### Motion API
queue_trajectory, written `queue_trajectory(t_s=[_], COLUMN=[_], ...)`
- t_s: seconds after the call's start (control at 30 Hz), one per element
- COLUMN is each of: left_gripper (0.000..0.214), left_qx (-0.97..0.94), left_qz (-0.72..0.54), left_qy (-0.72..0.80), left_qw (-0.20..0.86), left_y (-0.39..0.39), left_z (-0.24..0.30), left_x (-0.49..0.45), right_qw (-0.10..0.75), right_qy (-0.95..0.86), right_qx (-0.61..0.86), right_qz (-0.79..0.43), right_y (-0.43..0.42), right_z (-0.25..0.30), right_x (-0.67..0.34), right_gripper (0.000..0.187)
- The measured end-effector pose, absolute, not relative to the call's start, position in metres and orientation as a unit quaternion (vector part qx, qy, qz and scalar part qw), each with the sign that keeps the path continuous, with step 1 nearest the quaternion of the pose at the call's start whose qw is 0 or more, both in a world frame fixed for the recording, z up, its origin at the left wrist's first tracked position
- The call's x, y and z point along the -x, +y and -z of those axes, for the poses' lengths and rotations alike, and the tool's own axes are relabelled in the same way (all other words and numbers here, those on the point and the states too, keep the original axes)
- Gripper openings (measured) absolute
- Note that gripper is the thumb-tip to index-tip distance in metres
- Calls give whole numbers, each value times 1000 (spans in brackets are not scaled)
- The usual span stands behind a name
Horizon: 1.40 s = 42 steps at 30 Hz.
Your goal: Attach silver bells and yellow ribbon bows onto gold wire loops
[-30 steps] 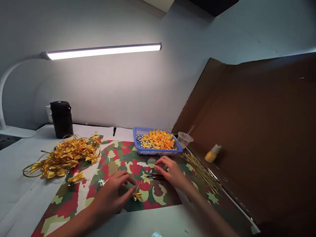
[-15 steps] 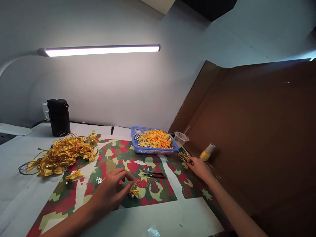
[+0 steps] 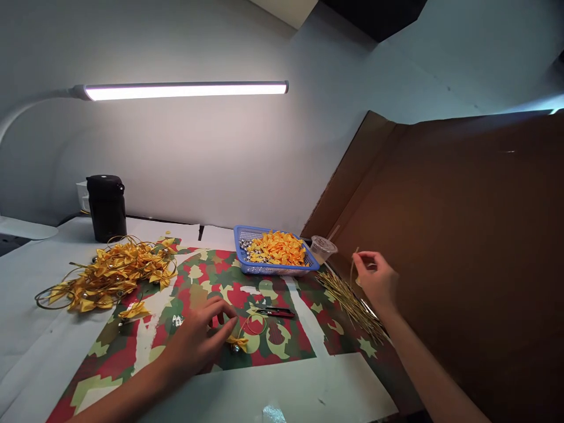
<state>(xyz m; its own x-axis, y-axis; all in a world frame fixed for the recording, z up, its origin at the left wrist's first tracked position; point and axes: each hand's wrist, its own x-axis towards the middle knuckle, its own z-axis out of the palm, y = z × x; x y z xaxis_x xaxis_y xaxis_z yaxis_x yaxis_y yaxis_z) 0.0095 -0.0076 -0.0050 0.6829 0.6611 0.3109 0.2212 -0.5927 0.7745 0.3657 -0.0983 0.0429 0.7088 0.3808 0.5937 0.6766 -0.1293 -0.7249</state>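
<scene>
My right hand is raised at the right, thumb and forefinger pinched on a thin gold cord. Below it lies a bundle of similar gold cords. At the centre left, my left hand hovers low over the patterned sheet, fingers loosely curled and apart from the thumb. Close to that thumb is a yellow ribbon bow with a small silver bell, its thin cord looping up to the right. Thread snips lie just beyond the loop.
A blue basket holds orange-yellow bows and silver bells. Beside it stands a clear plastic cup. Corded yellow bows are heaped at left, near a black flask. A large cardboard panel rises at right, under a lamp.
My right hand has lifted up and to the right from the bundle, bringing one gold cord with it. More of the bundle shows, and the spool is now hidden. My left hand has barely moved.
</scene>
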Motion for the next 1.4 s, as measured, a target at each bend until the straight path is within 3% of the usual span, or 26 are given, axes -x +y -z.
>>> queue_trajectory(t_s=[0.1, 0.23, 0.43, 0.67, 0.9, 0.97, 1.17, 1.4], left_gripper=[23, 17, 33, 23, 15, 14, 37, 42], left_qx=[-835, -827, -855, -856, -837, -821, -591, -481], left_qz=[-306, -358, -428, -460, -473, -454, -288, -301], left_qy=[283, 283, 137, 62, 100, 131, 271, 336], left_qw=[360, 330, 259, 230, 255, 321, 703, 752], left_y=[-6, -3, -3, -7, -18, -21, -9, 6], left_z=[6, 12, 20, 10, 1, -3, -8, 2], left_x=[-10, -11, -10, -6, -8, -9, -13, -17], right_qw=[670, 746, 721, 673, 668, 665, 647, 582], right_qy=[-330, -330, -295, -252, -283, -312, -436, -598], right_qx=[653, 576, 500, 441, 451, 462, 501, 521], right_qz=[123, -55, -379, -538, -521, -497, -374, -180], right_y=[-93, -84, -68, -49, -42, -42, -43, -51], right_z=[-65, -81, -57, -26, -15, -11, 0, 3], right_x=[-338, -286, -200, -156, -159, -160, -166, -174], right_gripper=[31, 37, 36, 31, 31, 29, 18, 6])
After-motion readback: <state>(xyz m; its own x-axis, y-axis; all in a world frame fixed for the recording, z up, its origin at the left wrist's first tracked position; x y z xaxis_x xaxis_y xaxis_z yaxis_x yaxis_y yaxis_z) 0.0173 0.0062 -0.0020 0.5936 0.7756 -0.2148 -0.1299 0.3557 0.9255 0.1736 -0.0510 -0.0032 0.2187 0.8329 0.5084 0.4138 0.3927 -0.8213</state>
